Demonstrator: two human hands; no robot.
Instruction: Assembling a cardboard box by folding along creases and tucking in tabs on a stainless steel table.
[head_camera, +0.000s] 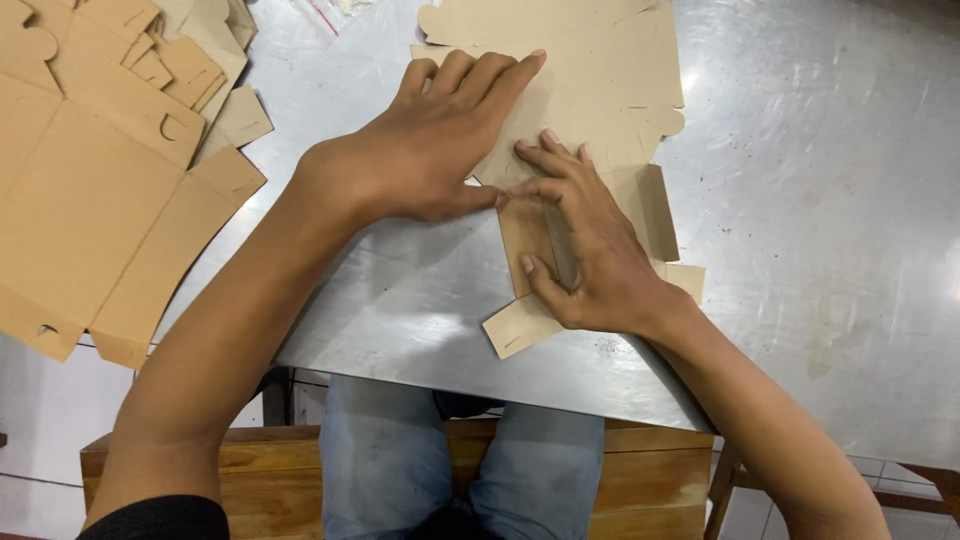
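Note:
A flat brown cardboard box blank (600, 80) lies on the steel table (800, 200) in front of me. My left hand (440, 150) presses flat on the blank's left part, fingers stretched toward the far side. My right hand (585, 250) lies on a narrow side flap of the same blank, fingertips pushing along a fold line next to my left thumb. Neither hand grips anything; both press down with fingers apart.
A pile of several more flat cardboard blanks (100, 190) sits at the table's left, hanging over its edge. The near table edge (480, 385) runs just above my knees in blue jeans, and I sit on a wooden bench (280, 470).

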